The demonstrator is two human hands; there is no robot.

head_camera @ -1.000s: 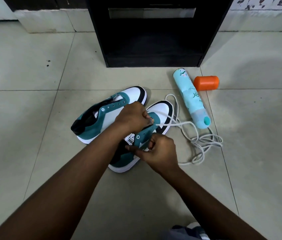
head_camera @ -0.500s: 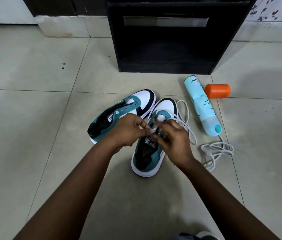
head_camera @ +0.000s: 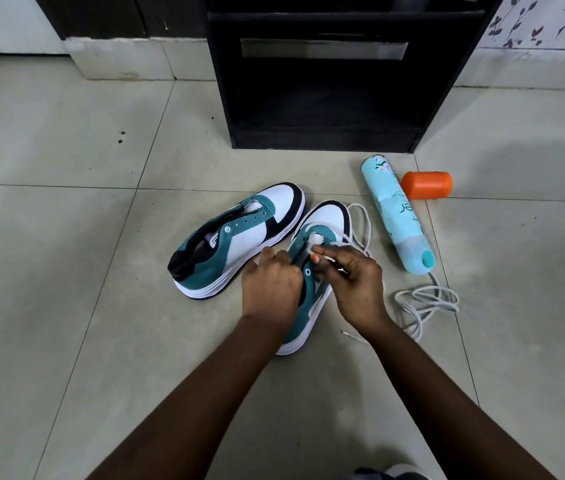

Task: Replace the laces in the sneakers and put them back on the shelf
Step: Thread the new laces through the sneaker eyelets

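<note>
On the tiled floor point(head_camera: 66, 237), a teal, white and black sneaker point(head_camera: 239, 233) is seen at the left, lying tilted on its side with bare eyelets and its toe pointing far-right. Just beside it, to the right, a second sneaker point(head_camera: 326, 220) stands upright, its toe touching or nearly touching the first. The left hand point(head_camera: 272, 289) is curled over this second sneaker's left eyelet flap, which is gripped. The right hand point(head_camera: 354, 282) is closed in a pinch over the tongue area; what is pinched appears to be the white lace point(head_camera: 426, 303), though the fingertips are partly blurred. The lace is threaded at the shoe's far eyelets, loops out beyond the toe, and runs to a loose pile on the floor at the right. Near that pile a light-blue spray can point(head_camera: 395, 216) lies on its side, with an orange cap point(head_camera: 426, 185) just beside it. Farther back stands a black shelf point(head_camera: 326, 98).
</note>
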